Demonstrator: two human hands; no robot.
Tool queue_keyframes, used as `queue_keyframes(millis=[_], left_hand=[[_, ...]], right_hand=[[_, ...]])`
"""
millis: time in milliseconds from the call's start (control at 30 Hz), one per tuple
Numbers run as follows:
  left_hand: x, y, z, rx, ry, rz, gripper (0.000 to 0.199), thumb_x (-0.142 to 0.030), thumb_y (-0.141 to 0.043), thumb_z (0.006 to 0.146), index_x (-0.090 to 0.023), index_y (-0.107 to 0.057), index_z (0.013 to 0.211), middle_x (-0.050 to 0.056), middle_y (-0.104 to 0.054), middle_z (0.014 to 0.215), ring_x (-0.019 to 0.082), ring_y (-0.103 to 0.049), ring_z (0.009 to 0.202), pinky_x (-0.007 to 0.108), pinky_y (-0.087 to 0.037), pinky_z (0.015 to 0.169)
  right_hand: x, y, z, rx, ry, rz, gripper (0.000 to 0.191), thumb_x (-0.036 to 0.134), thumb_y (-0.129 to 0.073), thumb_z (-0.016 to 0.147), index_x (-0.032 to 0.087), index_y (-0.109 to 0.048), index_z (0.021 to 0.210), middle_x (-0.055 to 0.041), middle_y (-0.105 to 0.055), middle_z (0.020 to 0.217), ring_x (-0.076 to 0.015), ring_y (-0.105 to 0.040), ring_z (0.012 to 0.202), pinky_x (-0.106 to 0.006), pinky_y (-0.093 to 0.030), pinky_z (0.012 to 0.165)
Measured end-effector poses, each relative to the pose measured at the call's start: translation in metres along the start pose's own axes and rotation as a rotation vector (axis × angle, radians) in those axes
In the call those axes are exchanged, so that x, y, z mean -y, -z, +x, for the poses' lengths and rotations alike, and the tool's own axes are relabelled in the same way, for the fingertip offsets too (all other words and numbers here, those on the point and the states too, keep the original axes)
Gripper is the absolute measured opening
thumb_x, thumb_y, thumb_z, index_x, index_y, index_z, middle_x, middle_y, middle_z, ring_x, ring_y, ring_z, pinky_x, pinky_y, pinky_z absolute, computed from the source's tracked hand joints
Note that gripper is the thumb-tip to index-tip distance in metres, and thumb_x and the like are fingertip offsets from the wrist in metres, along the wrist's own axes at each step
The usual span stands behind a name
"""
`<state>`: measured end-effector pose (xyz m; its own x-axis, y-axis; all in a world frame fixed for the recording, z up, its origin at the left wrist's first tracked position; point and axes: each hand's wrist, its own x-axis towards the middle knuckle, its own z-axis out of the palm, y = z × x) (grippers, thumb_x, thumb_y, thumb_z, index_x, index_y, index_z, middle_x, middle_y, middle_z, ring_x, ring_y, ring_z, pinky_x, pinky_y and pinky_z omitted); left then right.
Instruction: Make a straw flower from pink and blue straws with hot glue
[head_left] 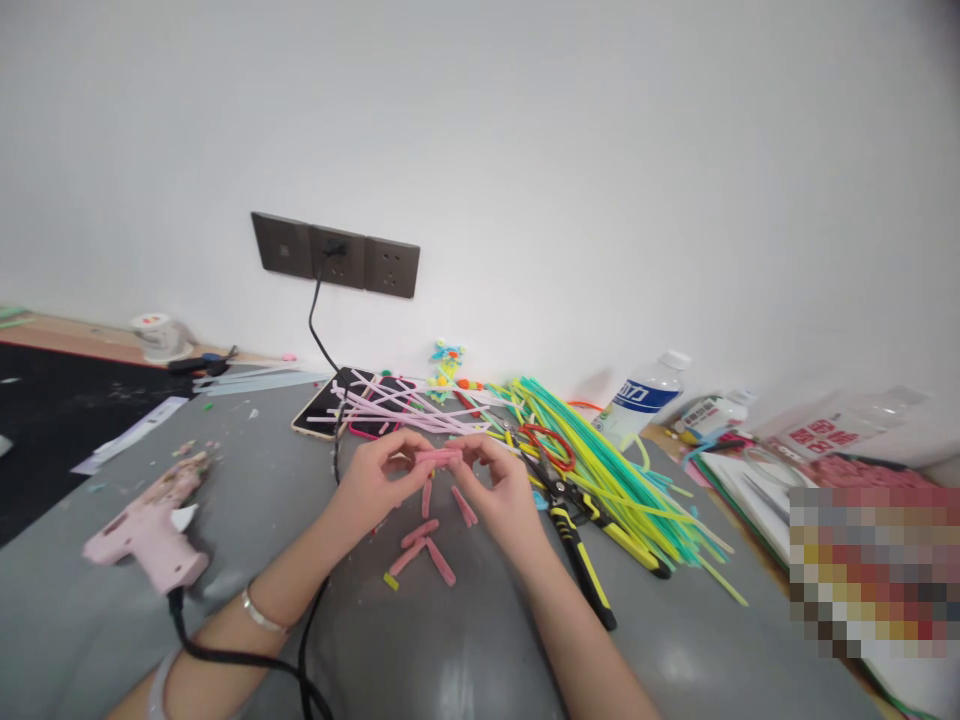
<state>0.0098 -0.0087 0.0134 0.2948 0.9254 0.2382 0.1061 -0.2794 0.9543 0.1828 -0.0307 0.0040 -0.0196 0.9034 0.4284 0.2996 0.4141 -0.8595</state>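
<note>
Between my two hands is a short pink pipe cleaner piece (439, 456), held level above the table. My left hand (382, 480) pinches its left end, with thumb and forefinger closed. At the other end, my right hand (493, 485) grips it in the same way. Just below lie several folded pink pipe cleaner pieces (440, 562), one of them (464, 506) close under my right hand. A small yellow bit (391, 581) rests by the lowest pieces.
A pink glue gun (154, 540) lies left, its black cord crossing under my left arm. Pliers (577, 560) with yellow-black handles and green and yellow pipe cleaners (622, 480) lie right. Pale pink pipe cleaners (375, 403) cover phones behind. A bottle (649, 395) stands by the wall.
</note>
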Motion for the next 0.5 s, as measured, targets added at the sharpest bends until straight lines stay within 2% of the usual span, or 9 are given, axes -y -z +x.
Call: queue_keyframes(millis=[100, 333, 500], left_hand=[[0.0012, 0.0001, -0.0001, -0.007, 0.016, -0.002, 0.014, -0.032, -0.064, 0.080, -0.018, -0.067, 0.082, 0.004, -0.070, 0.080, 0.019, -0.066, 0.075, 0.022, -0.055, 0.052], [0.0078, 0.0005, 0.0024, -0.024, -0.012, -0.031, 0.014, -0.031, -0.066, 0.078, -0.018, -0.068, 0.082, 0.002, -0.068, 0.075, 0.016, -0.065, 0.072, 0.026, -0.058, 0.066], [0.0006, 0.0011, 0.0026, 0.002, 0.077, -0.053, 0.017, -0.035, -0.067, 0.077, -0.019, -0.068, 0.081, 0.002, -0.069, 0.073, 0.018, -0.065, 0.069, 0.024, -0.055, 0.054]], right_hand=[[-0.0020, -0.0011, 0.0002, 0.000, 0.006, 0.015, 0.020, 0.030, -0.060, 0.089, 0.020, -0.066, 0.105, -0.0052, -0.072, 0.089, -0.0178, -0.062, 0.076, -0.031, -0.048, 0.071], [-0.0004, -0.0004, 0.0010, -0.002, 0.029, 0.000, 0.014, 0.028, -0.060, 0.089, 0.021, -0.070, 0.095, -0.0041, -0.073, 0.085, -0.0170, -0.062, 0.073, -0.029, -0.049, 0.068], [-0.0073, 0.0007, 0.0008, 0.018, -0.061, 0.053, 0.015, 0.032, -0.061, 0.087, 0.020, -0.069, 0.092, -0.0045, -0.072, 0.086, -0.0169, -0.061, 0.071, -0.029, -0.047, 0.067]])
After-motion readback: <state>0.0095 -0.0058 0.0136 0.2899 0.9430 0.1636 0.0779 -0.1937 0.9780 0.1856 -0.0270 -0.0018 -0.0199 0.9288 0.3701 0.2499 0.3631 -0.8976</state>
